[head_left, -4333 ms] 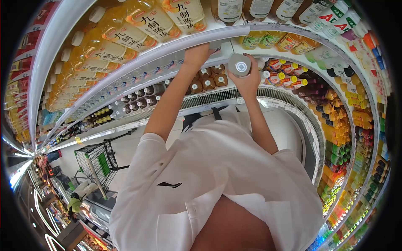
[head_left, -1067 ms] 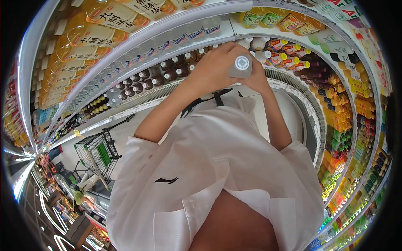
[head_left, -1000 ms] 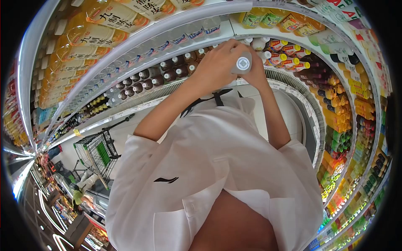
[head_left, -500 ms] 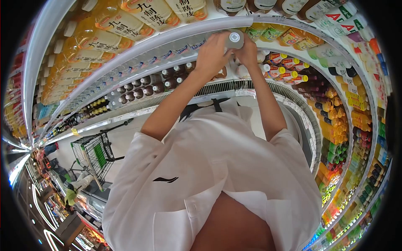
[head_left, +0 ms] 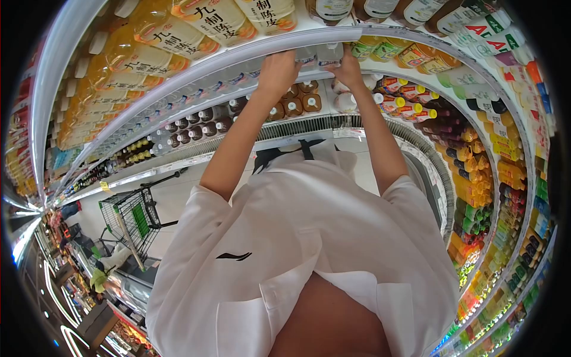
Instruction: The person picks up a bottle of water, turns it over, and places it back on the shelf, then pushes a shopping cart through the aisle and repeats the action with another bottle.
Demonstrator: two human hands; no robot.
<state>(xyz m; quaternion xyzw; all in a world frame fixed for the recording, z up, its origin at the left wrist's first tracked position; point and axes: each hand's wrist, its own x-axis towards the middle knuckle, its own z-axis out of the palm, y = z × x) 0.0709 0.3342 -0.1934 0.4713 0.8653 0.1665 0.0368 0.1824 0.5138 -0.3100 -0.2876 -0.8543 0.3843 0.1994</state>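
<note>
My right hand point(head_left: 347, 70) is at the shelf edge on the right side of a clear bottle point(head_left: 329, 55) with a pale label. Its thumb lies low in front and the fingers go up along the side, gripping the bottle. My left hand point(head_left: 278, 72) reaches into the same shelf a little further left, beside the row of clear bottles point(head_left: 238, 77). Its fingertips are hidden among the bottles and under the upper shelf's rim, so what they touch does not show.
Large orange-yellow bottles point(head_left: 214, 21) fill the shelf above. Brown bottles point(head_left: 292, 107) stand on the shelf below, yellow-capped bottles point(head_left: 410, 101) to the right. The shelf rim point(head_left: 321, 37) curves closely over my hands. A shopping cart point(head_left: 134, 220) stands behind on the left.
The bottle held between both hands, its cap toward me, has gone into the shelf row. My left hand has come off it and moved left and down; my right hand stays beside it.
</note>
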